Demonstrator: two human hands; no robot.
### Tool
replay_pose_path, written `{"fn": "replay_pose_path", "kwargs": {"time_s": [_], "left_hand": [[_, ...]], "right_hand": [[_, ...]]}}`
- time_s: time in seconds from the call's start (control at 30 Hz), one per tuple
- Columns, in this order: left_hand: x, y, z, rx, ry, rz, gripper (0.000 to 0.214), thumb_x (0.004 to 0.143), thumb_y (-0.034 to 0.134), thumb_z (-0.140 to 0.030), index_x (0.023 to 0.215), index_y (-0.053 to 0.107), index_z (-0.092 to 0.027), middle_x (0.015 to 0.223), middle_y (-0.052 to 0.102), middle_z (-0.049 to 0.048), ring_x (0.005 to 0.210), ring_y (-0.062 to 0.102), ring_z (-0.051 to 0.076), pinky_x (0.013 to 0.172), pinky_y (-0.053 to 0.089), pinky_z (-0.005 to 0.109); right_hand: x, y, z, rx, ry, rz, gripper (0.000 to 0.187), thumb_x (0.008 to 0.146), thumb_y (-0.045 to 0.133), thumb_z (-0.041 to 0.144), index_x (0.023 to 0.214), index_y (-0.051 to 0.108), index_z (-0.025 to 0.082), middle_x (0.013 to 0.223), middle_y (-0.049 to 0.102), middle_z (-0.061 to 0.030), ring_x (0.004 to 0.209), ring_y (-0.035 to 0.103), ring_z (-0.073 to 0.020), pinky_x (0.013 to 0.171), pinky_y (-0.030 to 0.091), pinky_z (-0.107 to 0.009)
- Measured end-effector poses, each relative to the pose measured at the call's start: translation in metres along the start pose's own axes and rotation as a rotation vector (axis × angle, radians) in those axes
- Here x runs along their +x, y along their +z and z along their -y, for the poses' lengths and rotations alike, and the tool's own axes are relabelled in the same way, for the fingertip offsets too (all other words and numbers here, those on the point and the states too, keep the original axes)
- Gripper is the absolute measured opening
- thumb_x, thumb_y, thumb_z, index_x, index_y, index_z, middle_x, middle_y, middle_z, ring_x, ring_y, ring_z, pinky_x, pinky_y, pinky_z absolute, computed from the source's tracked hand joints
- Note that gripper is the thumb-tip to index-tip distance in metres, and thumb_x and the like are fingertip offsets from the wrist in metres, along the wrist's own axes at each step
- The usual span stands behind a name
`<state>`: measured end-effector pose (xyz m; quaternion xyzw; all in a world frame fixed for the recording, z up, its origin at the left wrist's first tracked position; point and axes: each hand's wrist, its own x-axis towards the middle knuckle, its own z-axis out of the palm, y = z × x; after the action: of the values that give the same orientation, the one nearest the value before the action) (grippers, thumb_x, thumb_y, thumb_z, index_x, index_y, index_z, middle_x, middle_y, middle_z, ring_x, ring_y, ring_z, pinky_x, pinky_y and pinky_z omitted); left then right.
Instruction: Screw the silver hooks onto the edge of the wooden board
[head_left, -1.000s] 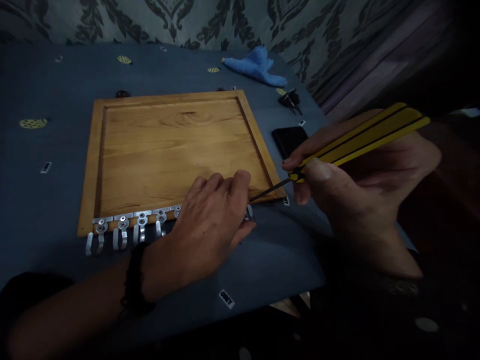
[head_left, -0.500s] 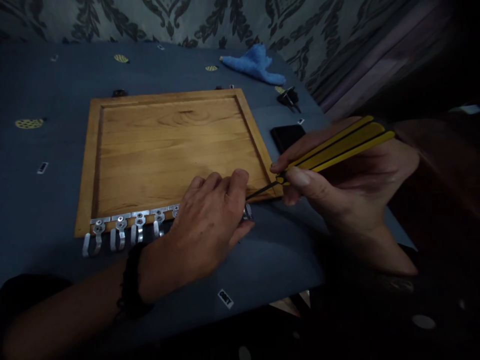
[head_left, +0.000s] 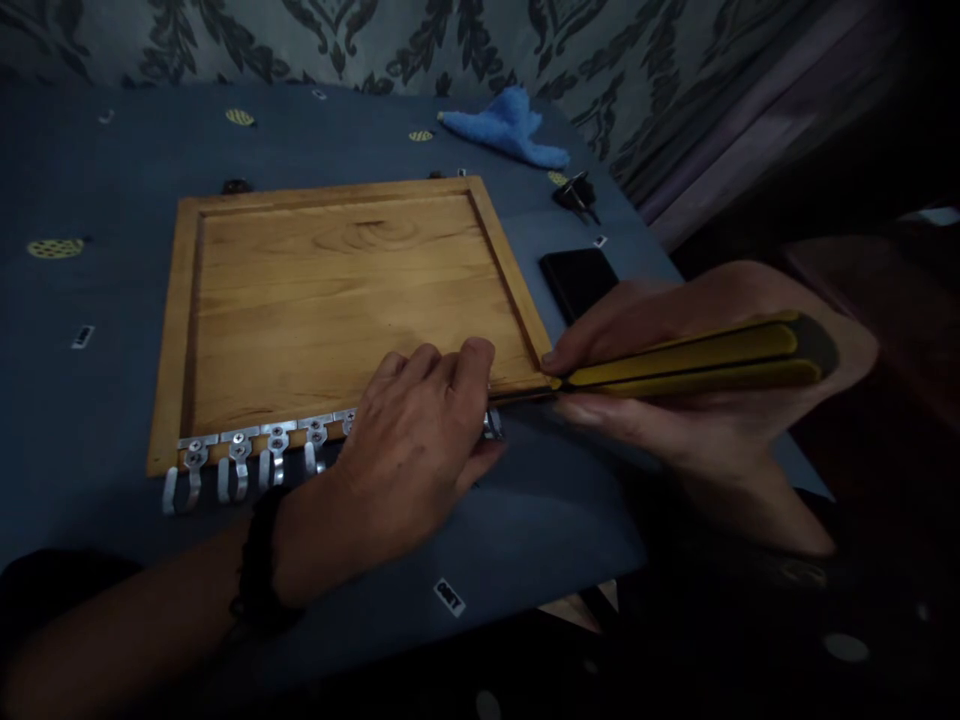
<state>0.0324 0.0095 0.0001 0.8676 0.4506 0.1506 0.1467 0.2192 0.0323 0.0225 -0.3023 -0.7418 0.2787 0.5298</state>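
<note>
A blue-grey printed tablecloth [head_left: 540, 510] forms the working surface. Left hand [head_left: 420, 440]: bent over the near edge of a framed wooden panel [head_left: 337, 290], hiding the right part of a metal hook rail [head_left: 277, 437]; whether it grips cannot be told. Right hand [head_left: 716, 430]: closed round a yellow-handled screwdriver [head_left: 690, 360], its shank along the panel's near right edge, tip obscured. Farther right: a flat black object [head_left: 574, 278], partly hidden by the right hand. Beyond: a blue cloth [head_left: 510, 130]; behind it, a damask-patterned wall [head_left: 337, 40].
</note>
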Motion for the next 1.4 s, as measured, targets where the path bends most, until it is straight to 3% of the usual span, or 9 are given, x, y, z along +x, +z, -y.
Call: {"fn": "replay_pose_path", "kwargs": {"time_s": [0.2, 0.33, 0.43, 0.6, 0.73, 0.9, 1.0, 1.23, 1.4], "left_hand": [[0.001, 0.000, -0.001, 0.019, 0.015, -0.005, 0.046, 0.083, 0.069, -0.028, 0.117, 0.042, -0.017, 0.098, 0.066, 0.0049, 0.093, 0.059, 0.026, 0.082, 0.048, 0.041], [0.001, 0.001, -0.001, 0.034, 0.020, -0.001, 0.048, 0.083, 0.070, -0.029, 0.119, 0.041, -0.017, 0.098, 0.065, 0.0050, 0.093, 0.059, 0.025, 0.082, 0.048, 0.040], [0.001, 0.000, 0.000, 0.030, 0.018, 0.001, 0.046, 0.082, 0.071, -0.030, 0.115, 0.041, -0.019, 0.098, 0.064, 0.0044, 0.093, 0.059, 0.025, 0.082, 0.047, 0.039], [0.001, -0.001, 0.000, 0.029, 0.025, -0.007, 0.042, 0.082, 0.071, -0.029, 0.110, 0.042, -0.019, 0.093, 0.063, 0.0032, 0.090, 0.059, 0.024, 0.079, 0.046, 0.038], [0.000, 0.000, 0.000, 0.053, 0.049, -0.027, 0.048, 0.081, 0.073, -0.030, 0.114, 0.042, -0.017, 0.094, 0.063, 0.0043, 0.089, 0.059, 0.025, 0.077, 0.047, 0.038], [0.001, 0.002, 0.000, 0.073, 0.051, -0.035, 0.055, 0.080, 0.075, -0.031, 0.120, 0.040, -0.015, 0.096, 0.064, 0.0045, 0.091, 0.059, 0.025, 0.080, 0.047, 0.039], [0.000, 0.002, 0.001, 0.072, 0.057, -0.042, 0.053, 0.080, 0.075, -0.031, 0.118, 0.041, -0.015, 0.096, 0.065, 0.0044, 0.091, 0.059, 0.025, 0.079, 0.047, 0.039], [-0.001, 0.002, 0.001, 0.081, 0.068, -0.051, 0.054, 0.081, 0.074, -0.033, 0.119, 0.042, -0.013, 0.095, 0.065, 0.0046, 0.089, 0.060, 0.025, 0.077, 0.047, 0.038], [-0.002, 0.002, 0.002, 0.067, 0.067, -0.043, 0.060, 0.081, 0.075, -0.031, 0.125, 0.040, -0.012, 0.099, 0.067, 0.0044, 0.092, 0.060, 0.025, 0.081, 0.046, 0.038]], "right_hand": [[0.001, -0.008, -0.002, 0.084, 0.081, 0.075, 0.035, 0.061, 0.088, 0.011, 0.092, 0.078, 0.025, 0.078, 0.074, -0.0024, 0.065, 0.069, -0.0194, 0.055, 0.058, -0.032], [0.001, -0.010, 0.003, 0.162, 0.170, 0.155, 0.032, 0.079, 0.076, 0.020, 0.110, 0.075, 0.028, 0.093, 0.074, -0.0027, 0.058, 0.067, -0.0145, 0.046, 0.057, -0.029], [0.000, -0.012, 0.004, 0.151, 0.148, 0.205, 0.028, 0.082, 0.072, 0.014, 0.107, 0.076, 0.027, 0.094, 0.073, -0.0028, 0.057, 0.066, -0.0119, 0.046, 0.057, -0.027], [0.001, -0.010, -0.004, 0.139, 0.057, 0.169, 0.036, 0.073, 0.074, 0.002, 0.101, 0.077, 0.024, 0.087, 0.073, -0.0034, 0.059, 0.066, -0.0140, 0.038, 0.053, -0.025], [0.000, -0.008, -0.005, 0.143, 0.092, 0.114, 0.024, 0.073, 0.079, 0.011, 0.092, 0.078, 0.025, 0.083, 0.073, -0.0021, 0.058, 0.067, -0.0151, 0.039, 0.054, -0.027], [-0.003, -0.008, 0.003, 0.176, 0.215, 0.148, 0.030, 0.083, 0.074, 0.023, 0.113, 0.074, 0.028, 0.094, 0.074, 0.0009, 0.054, 0.064, -0.0095, 0.046, 0.058, -0.025], [-0.004, -0.008, 0.005, 0.151, 0.202, 0.121, 0.025, 0.082, 0.074, 0.019, 0.106, 0.076, 0.027, 0.096, 0.075, 0.0012, 0.060, 0.065, -0.0101, 0.045, 0.058, -0.024], [-0.002, -0.002, -0.004, 0.109, 0.102, 0.028, 0.017, 0.070, 0.084, 0.017, 0.083, 0.077, 0.025, 0.078, 0.072, -0.0027, 0.062, 0.067, -0.0187, 0.039, 0.051, -0.032], [-0.003, 0.002, -0.005, 0.098, 0.135, -0.184, 0.008, 0.077, 0.080, 0.025, 0.084, 0.076, 0.026, 0.081, 0.072, -0.0019, 0.046, 0.056, -0.0126, 0.035, 0.046, -0.033]]}}
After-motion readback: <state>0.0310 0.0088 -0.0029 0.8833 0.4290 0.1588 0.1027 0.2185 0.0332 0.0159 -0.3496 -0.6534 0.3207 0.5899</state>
